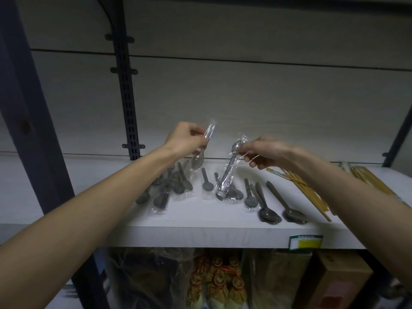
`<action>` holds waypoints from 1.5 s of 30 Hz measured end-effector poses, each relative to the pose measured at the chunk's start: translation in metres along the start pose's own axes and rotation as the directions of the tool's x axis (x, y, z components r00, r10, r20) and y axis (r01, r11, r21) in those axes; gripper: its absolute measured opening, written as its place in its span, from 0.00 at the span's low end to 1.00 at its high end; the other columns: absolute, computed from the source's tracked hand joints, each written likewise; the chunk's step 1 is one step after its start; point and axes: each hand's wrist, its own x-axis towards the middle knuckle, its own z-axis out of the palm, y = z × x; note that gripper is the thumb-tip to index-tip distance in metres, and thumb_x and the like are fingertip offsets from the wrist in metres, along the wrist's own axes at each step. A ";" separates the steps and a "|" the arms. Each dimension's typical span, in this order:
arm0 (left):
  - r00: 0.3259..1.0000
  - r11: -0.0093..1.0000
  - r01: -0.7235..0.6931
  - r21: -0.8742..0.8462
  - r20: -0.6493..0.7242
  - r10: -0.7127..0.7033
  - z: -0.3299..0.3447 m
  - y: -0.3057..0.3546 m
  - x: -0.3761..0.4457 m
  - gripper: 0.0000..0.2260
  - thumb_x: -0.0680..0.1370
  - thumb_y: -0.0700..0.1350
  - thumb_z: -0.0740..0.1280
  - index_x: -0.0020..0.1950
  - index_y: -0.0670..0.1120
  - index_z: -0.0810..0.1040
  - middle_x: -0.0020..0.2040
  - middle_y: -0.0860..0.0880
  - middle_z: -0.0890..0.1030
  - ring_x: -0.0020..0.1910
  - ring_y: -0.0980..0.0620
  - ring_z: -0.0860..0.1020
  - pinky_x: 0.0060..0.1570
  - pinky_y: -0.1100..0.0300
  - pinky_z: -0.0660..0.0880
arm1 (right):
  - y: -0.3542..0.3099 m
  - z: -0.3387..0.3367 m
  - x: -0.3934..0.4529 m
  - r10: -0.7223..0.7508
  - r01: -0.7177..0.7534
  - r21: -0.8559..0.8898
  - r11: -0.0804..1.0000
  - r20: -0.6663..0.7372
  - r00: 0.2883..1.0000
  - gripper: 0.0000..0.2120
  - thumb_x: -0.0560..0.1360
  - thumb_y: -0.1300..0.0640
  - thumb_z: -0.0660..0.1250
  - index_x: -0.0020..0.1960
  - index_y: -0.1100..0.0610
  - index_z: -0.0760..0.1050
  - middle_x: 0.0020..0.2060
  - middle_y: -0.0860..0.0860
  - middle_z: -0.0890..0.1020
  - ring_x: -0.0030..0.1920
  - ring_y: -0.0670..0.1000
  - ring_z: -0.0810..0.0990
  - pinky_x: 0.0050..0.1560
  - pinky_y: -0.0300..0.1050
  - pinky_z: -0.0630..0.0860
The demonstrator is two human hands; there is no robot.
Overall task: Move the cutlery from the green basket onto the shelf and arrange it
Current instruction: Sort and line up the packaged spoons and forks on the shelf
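Observation:
Both my hands are raised over a white shelf point(200, 233) that carries several plastic-wrapped metal spoons. My left hand point(185, 139) pinches one wrapped spoon point(199, 160) by its handle, bowl hanging down above the left pile of spoons point(166, 188). My right hand point(265, 153) pinches the top of a second wrapped spoon point(228, 175), which slants down so its lower end touches the shelf among small spoons point(207, 185). Two larger spoons point(281, 208) lie to the right. The green basket is out of view.
Wooden chopsticks point(312, 192) lie in bundles at the shelf's right. A dark slotted upright point(127, 97) runs up the back wall and a dark post point(33, 130) stands at left. A green price label point(305, 241) sits on the shelf's front edge. Packaged goods point(218, 282) fill the shelf below.

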 end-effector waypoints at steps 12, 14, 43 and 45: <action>0.915 0.912 -0.392 0.117 0.150 0.374 0.008 -0.009 -0.010 0.01 0.73 0.46 0.76 0.43 0.53 0.86 0.44 0.53 0.87 0.48 0.55 0.85 0.60 0.48 0.79 | -0.006 -0.002 -0.016 -0.265 0.329 0.140 0.934 -0.345 0.900 0.09 0.79 0.62 0.68 0.57 0.65 0.78 0.45 0.58 0.86 0.35 0.52 0.83 0.35 0.44 0.77; 0.893 0.881 -0.432 0.192 0.228 0.388 0.006 -0.011 -0.016 0.06 0.74 0.42 0.76 0.43 0.55 0.87 0.48 0.56 0.86 0.52 0.60 0.83 0.63 0.51 0.77 | -0.001 0.001 -0.015 -0.432 0.436 -0.071 0.897 -0.348 0.832 0.05 0.77 0.64 0.68 0.52 0.62 0.81 0.43 0.57 0.86 0.36 0.52 0.85 0.33 0.43 0.76; 0.965 0.758 0.141 0.637 0.082 -0.248 -0.062 -0.081 -0.018 0.02 0.68 0.47 0.74 0.37 0.54 0.86 0.43 0.55 0.86 0.47 0.52 0.83 0.55 0.52 0.80 | -0.048 0.131 0.071 -0.001 0.030 -0.373 0.927 0.078 0.997 0.13 0.75 0.53 0.70 0.34 0.55 0.73 0.26 0.50 0.71 0.22 0.49 0.64 0.23 0.37 0.60; 0.966 0.758 0.148 0.635 0.071 -0.248 -0.061 -0.080 -0.018 0.02 0.68 0.47 0.75 0.38 0.54 0.86 0.43 0.55 0.86 0.48 0.52 0.83 0.55 0.52 0.80 | -0.050 0.130 0.075 -0.021 0.036 -0.349 0.936 0.046 0.999 0.13 0.76 0.51 0.69 0.36 0.55 0.74 0.26 0.50 0.72 0.23 0.49 0.65 0.24 0.38 0.61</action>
